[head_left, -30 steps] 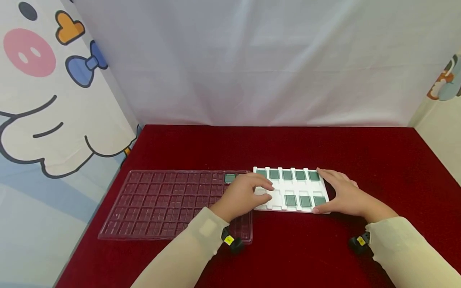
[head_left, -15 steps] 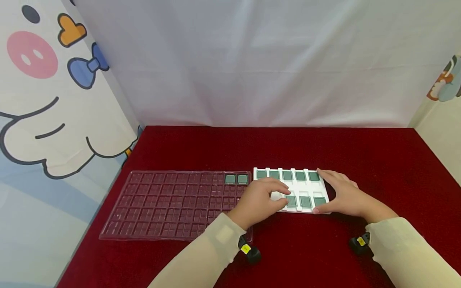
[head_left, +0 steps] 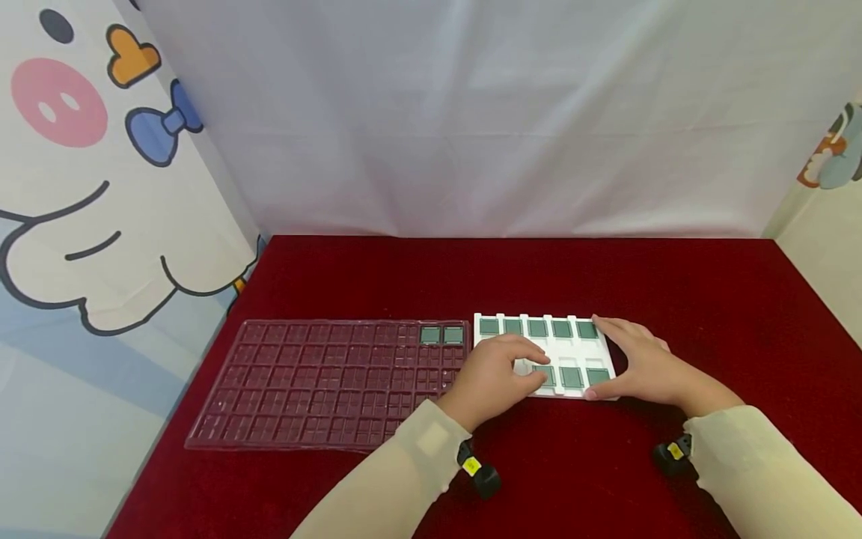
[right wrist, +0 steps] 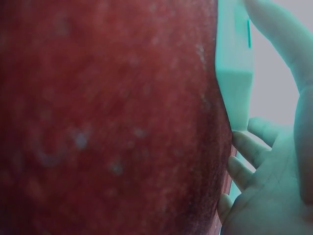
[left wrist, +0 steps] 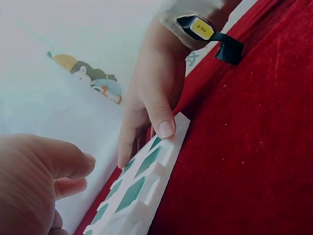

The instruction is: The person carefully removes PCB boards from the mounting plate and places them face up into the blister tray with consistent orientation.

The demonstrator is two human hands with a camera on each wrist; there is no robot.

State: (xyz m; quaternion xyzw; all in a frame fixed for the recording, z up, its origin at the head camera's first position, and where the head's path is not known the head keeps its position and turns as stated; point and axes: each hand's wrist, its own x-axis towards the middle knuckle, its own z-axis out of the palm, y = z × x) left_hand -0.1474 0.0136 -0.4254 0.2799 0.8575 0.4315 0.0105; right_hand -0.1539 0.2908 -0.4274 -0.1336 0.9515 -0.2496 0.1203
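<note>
My left hand (head_left: 498, 374) hovers over the left half of a white tray (head_left: 566, 348), thumb and index finger apart around a green square chip (head_left: 542, 376) in the near row. In the left wrist view nothing shows between the fingers (left wrist: 73, 164). My right hand (head_left: 643, 367) grips the tray's right end, its thumb (left wrist: 165, 128) on the near corner and its fingers at the far side. Green chips line the tray's far row, and several sit at the right of the near row. My left hand covers the near row's left part.
A clear plastic tray (head_left: 350, 322) with many small compartments lies left of the white tray on the red cloth (head_left: 606, 277). Two green chips (head_left: 441, 335) fill its far right compartments. A white curtain (head_left: 505, 150) hangs behind the table.
My left hand has moved right, from the white tray's left end towards the near-row chips. A second chip shows in the clear tray's corner, which the hand covered earlier. My right hand stays put.
</note>
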